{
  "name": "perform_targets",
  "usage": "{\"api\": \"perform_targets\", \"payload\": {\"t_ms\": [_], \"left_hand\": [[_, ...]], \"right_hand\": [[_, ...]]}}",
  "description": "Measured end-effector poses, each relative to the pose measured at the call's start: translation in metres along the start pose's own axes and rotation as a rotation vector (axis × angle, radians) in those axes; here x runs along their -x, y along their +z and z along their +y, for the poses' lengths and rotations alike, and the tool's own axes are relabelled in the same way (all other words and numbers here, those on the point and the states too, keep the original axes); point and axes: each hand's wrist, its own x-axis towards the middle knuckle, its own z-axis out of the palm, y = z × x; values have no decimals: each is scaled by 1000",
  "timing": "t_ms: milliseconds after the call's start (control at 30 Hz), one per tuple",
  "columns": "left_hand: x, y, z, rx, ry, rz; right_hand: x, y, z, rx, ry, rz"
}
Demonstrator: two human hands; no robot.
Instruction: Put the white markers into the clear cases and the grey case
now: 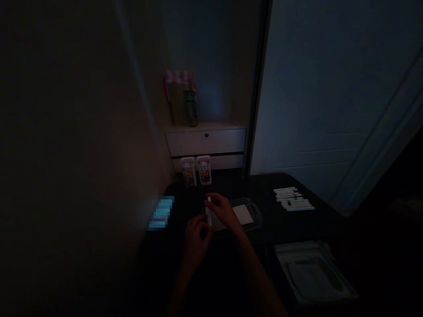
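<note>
The scene is very dark. Over a dark table (264, 229), my right hand (226, 213) is closed around the upper part of a thin white marker (208, 212), which stands nearly upright. My left hand (195, 240) sits just below it with its fingers curled at the marker's lower end. Right behind my hands lies a clear plastic case (246, 215) with a pale card inside.
Several white markers (294, 199) lie in a row at the right. Two clear marker packs (197, 171) stand before a small white drawer unit (206, 141). A clear plastic tray (310, 273) sits near right, a blurred pale-blue patch (161, 213) at the left.
</note>
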Motion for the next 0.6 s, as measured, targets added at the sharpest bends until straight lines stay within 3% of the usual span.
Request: {"api": "perform_targets", "payload": {"t_ms": [267,600], "left_hand": [[-1,0,2,-46,32,-15],[-1,0,4,-54,37,-27]], "right_hand": [[2,-5,14,242,-1,42],[11,2,13,520,45,28]]}}
